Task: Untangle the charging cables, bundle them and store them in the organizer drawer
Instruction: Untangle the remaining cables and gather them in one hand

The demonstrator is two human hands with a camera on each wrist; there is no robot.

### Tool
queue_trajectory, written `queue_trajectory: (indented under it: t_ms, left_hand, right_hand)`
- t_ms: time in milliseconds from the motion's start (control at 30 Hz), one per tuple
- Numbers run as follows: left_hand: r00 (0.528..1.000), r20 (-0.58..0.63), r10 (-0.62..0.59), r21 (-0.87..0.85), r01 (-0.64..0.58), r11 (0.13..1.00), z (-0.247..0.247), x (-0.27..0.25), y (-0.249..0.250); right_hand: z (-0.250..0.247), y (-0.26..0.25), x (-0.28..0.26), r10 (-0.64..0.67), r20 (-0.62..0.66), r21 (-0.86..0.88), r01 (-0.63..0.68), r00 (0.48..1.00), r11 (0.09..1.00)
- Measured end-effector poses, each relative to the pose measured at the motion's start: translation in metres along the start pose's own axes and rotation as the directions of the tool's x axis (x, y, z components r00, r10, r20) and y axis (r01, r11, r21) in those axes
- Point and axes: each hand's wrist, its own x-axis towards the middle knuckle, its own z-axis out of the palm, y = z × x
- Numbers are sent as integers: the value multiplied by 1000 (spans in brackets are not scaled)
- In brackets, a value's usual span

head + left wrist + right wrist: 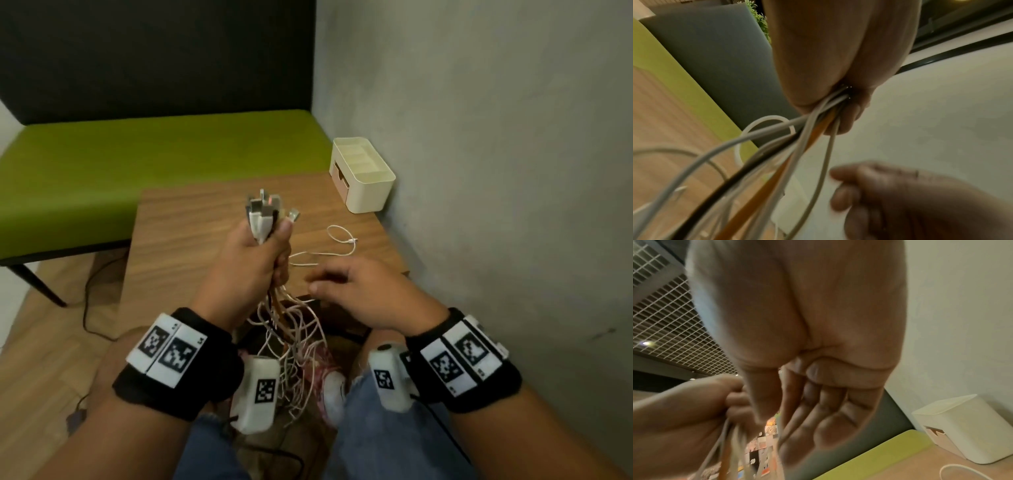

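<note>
White and orange cables [291,329] hang tangled from the left hand's [250,260] fist; the loose, empty right hand [363,294] should comb strands downward gently

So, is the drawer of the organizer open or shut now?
Shut. On the organizer at the wall, the pinkish drawer front lies flush with the white body; the right wrist view shows the same.

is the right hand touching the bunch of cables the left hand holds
Cannot tell. In the head view the open right hand hovers beside the mixed white, orange and black cable bunch; both wrist views are blurred.
</note>
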Motion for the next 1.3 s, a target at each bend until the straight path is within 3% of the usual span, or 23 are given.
queue_trajectory:
  t_ms: [100, 167, 267, 500, 600, 733, 967, 1100, 1300]
  left_hand:
    - [999, 35, -35, 82, 32, 996, -2, -9, -14]
    - [996, 82, -21, 155, 8, 988, 2, -17, -18]
    - [990, 140, -18, 133, -1, 991, 11, -24, -21]
    - [990, 125, -66, 182, 42, 982, 7, -28, -34]
    - [980, 180, -86, 242, 41, 969, 8, -26, -34]
    - [986, 144, -79, 248, 41, 968, 4, -25, -42]
    - [979, 176, -102, 257, 55, 965, 4, -26, -45]
    - [964, 238, -121, 373, 24, 928, 4, -21, -44]
    - [938, 318, -137, 114, 106, 988, 0, -17, -52]
  right_hand:
    - [-5, 0, 8, 28, -201, 247, 23, 979, 969]
    - [-2, -5, 11, 24, -196, 315, 39, 980, 948]
    - [11, -8, 15, 5, -178, 310, 51, 984, 949]
    - [15, -9, 9, -79, -235, 231, 134, 969, 964]
    - [14, -11, 8, -155, -141, 173, 179, 978, 968]
    - [16, -11, 7, -220, -104, 175, 235, 970, 956]
    - [21, 0, 8, -154, -50, 233, 162, 987, 959]
    - [24, 3, 8, -140, -60, 218, 150, 988, 964]
    - [21, 12, 21, -117, -159, 201, 148, 980, 968]
